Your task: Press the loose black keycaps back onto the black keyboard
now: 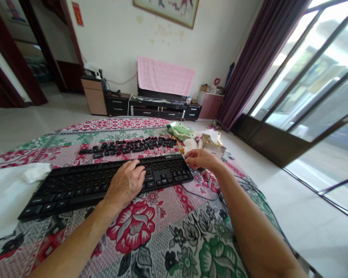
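You're at a table w/ a quilted floral cloth [162, 231] (red, green, grey blooms). Pale glossy floor [281, 193] around it, purple curtain [249, 58] by the glass doors [313, 77]. A matte black keyboard [75, 187] lies across the cloth, w/ loose keycaps [127, 146] rowed just behind. Your left hand [127, 183] lies flat on the keys, fingers loose. Your right hand [199, 158] is pinched at the keyboard's far corner; can't tell if it holds anything.
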`<action>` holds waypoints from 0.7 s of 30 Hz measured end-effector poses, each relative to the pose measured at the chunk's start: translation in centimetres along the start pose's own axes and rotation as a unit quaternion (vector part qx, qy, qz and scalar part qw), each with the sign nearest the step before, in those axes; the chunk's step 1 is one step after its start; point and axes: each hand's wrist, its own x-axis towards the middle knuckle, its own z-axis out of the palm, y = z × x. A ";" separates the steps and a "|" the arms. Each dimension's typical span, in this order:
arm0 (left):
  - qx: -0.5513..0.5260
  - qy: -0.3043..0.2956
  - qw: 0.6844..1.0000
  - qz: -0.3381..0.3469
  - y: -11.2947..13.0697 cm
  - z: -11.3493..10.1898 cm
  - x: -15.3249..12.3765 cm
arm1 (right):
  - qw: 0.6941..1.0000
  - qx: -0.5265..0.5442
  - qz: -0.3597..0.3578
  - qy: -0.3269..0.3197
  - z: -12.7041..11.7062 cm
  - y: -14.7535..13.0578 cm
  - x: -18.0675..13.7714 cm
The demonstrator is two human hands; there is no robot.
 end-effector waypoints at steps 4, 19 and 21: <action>0.015 -0.014 1.000 -0.001 0.0 0.0 0.0 | 1.000 -0.011 -0.001 -0.015 0.0 0.5 0.2; -0.004 -0.004 1.000 -0.001 0.0 0.0 0.0 | 0.995 -0.085 -0.057 -0.020 0.0 0.3 -0.3; -0.010 0.003 1.000 0.001 0.0 0.1 0.0 | 0.992 -0.107 -0.069 -0.011 0.1 0.4 -0.3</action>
